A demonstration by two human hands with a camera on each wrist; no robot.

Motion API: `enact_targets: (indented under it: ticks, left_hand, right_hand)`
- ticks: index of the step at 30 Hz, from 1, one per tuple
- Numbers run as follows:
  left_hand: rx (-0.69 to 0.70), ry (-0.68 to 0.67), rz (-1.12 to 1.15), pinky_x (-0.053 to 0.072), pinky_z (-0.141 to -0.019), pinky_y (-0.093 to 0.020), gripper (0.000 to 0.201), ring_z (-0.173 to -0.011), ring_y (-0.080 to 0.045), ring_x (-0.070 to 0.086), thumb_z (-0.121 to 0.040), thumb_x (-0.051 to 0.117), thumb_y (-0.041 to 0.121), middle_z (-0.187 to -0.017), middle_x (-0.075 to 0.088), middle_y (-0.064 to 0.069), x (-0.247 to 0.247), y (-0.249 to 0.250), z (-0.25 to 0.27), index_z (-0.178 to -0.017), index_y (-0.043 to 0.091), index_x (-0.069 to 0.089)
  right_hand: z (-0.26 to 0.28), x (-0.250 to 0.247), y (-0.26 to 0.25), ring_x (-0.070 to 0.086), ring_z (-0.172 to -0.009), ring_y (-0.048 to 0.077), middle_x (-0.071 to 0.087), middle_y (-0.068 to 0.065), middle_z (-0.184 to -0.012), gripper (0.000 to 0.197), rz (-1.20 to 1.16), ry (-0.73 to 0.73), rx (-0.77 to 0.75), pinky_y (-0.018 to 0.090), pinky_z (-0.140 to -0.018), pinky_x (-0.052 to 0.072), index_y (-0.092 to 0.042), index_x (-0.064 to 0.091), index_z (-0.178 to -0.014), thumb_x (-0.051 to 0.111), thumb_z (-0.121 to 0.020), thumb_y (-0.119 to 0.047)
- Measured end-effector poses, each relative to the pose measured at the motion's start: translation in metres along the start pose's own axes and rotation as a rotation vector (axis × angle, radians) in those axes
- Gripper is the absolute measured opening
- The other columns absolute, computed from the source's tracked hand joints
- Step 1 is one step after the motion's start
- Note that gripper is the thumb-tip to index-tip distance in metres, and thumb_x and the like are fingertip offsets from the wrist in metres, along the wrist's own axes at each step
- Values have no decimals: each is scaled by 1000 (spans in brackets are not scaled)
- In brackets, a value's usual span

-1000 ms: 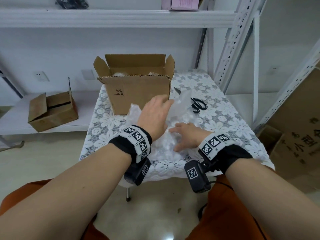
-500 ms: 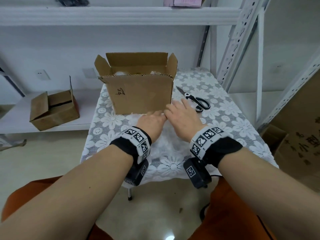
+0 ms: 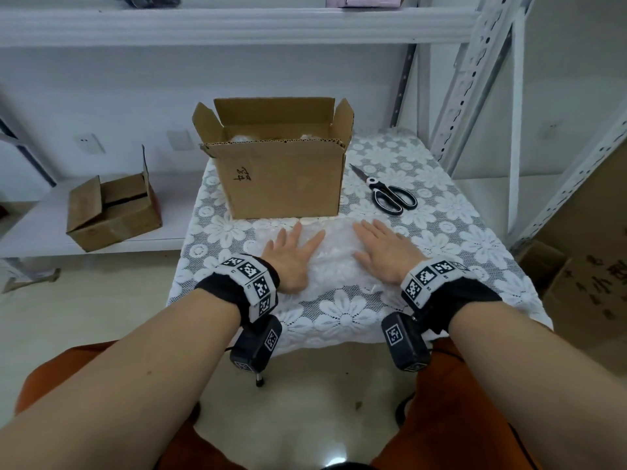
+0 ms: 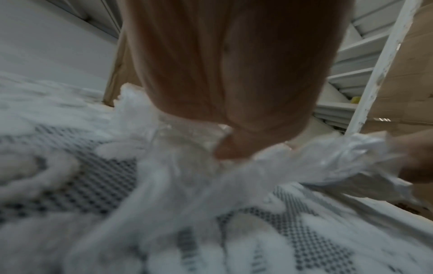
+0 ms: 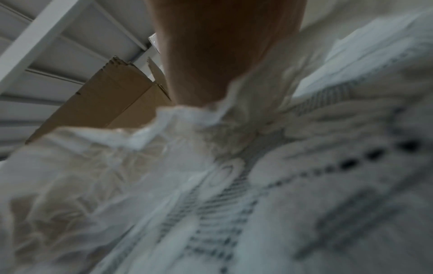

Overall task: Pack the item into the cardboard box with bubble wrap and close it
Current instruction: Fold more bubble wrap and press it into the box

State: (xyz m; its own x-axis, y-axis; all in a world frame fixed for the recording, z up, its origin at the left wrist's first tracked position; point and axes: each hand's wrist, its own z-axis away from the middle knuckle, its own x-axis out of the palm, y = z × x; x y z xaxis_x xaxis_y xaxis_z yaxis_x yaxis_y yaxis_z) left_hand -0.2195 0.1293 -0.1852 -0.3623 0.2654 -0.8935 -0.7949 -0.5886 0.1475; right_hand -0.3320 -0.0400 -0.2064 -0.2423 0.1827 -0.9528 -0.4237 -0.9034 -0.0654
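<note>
Head view: bubble wrap (image 3: 334, 257) under both flat hands.

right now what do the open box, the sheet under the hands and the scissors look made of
Open box: matte brown corrugated cardboard; fluting shows along its cut rim.
Sheet: clear, crinkly, glossy plastic, likely bubble wrap.
Scissors: shiny metal blades, black handles, probably plastic.

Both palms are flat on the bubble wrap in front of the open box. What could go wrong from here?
1. The bubble wrap lies loose on the lace cloth; as the left hand and right hand press and smooth it, cloth and wrap may slide together toward the near table edge.
2. The scissors lie close beside the right hand, blades closed; a sideways sweep could knock them.
3. The box already holds some wrap, so the item may sit high and keep the flaps from closing.
</note>
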Motion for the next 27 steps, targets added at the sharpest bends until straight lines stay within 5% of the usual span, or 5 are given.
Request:
enact_targets:
  ticks: [5,11,18,22,27]
  left_hand:
    - [24,-78,5,-5,-113,-64,120,-142,-26,-28,-65,55,82,-152,-37,2,0,9,7,-147,37,-20]
    - [20,-107,-85,1,-113,-65,118,-144,-29,-23,-73,67,57,-154,-34,1,0,11,16,-148,33,-22]
    - [10,-123,-60,-2,-117,-55,98,-145,-28,-22,-87,55,44,-154,-33,-4,-5,15,19,-149,29,-20]
    - [36,-165,-83,12,-119,-46,97,-147,-23,-15,-86,54,13,-157,-28,-1,-13,12,30,-151,28,-16]
    - [80,-123,-31,28,-112,-33,72,-146,-18,19,-93,47,6,-162,6,4,-35,0,45,-153,25,14]
  right_hand:
    - [5,-1,0,-11,-147,22,-15,-6,-159,70,-10,-44,87,49,-118,8,-21,-5,-153,22,-97,-55]
    - [25,-29,-21,15,-145,29,15,9,-159,74,167,-3,234,49,-113,24,-9,23,-149,33,-93,-57]
    - [51,-42,-53,2,-148,19,3,-6,-161,105,90,-204,-189,46,-119,11,-28,16,-151,75,-68,-55]
    - [43,-39,-44,33,-139,17,30,-9,-154,57,26,-24,-151,36,-109,32,-33,41,-140,55,-90,-11]
    - [38,-57,-42,54,-117,24,57,5,-130,36,-153,-87,-66,31,-95,44,-14,59,-127,38,-98,-9]
